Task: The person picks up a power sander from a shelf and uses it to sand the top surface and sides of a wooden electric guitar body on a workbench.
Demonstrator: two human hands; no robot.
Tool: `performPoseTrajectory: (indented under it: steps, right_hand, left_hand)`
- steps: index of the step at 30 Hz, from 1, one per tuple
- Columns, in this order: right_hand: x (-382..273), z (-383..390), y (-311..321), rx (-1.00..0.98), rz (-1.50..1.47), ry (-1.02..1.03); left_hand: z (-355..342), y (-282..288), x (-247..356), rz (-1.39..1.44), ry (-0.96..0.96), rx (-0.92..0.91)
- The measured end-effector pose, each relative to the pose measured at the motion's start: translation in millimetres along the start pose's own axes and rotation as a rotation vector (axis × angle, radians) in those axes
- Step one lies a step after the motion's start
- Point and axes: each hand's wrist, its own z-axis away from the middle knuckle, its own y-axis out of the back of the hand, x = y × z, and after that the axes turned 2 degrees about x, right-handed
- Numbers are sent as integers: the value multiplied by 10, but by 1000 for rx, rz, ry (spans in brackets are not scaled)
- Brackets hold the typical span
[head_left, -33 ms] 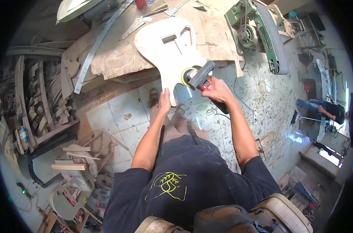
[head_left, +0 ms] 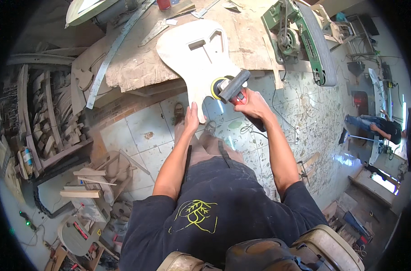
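Observation:
A pale wooden guitar body with routed cavities lies on the workbench, its horned end jutting past the front edge toward me. My left hand grips the tip of its longer, left horn. My right hand is wrapped round the red body of a handheld orbital sander, which has a dark dust tube. The sander's round yellow pad is held on edge against the inner curve between the two horns. Part of the sander's lower end is hidden behind my right hand.
The wooden workbench carries a long metal straightedge on its left. A green belt sander stands at the right. Wood offcuts lie at lower left, near a rack of scraps. Another person is far right. A cable trails on the tiled floor.

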Motion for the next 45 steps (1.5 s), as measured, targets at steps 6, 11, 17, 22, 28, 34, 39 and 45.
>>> performPoseTrajectory:
  steps: [6, 11, 17, 22, 28, 34, 39, 45]
  right_hand:
    - [17, 56, -88, -1, 19, 42]
    - [30, 80, -239, -6, -6, 64]
    - [74, 174, -290, -2, 0, 71]
    - [2, 234, -290, 13, -54, 23]
    - [5, 243, -350, -8, -43, 19]
    - [-43, 330, -357, -7, -38, 7]
    - [-66, 325, -365, 6, -51, 23]
    - [-61, 332, -425, 32, -29, 1]
  left_hand:
    - [2, 28, 33, -27, -26, -39]
    - [-23, 20, -16, -35, -27, -41]
    - [-25, 40, -41, -69, -21, -29]
    - [29, 13, 53, -21, 3, -57]
    - [1, 56, 15, 31, 16, -118]
    - [-36, 69, -52, 49, 24, -119]
    - [4, 58, -9, 57, 37, -126]
    - [-8, 75, -10, 67, 47, -140]
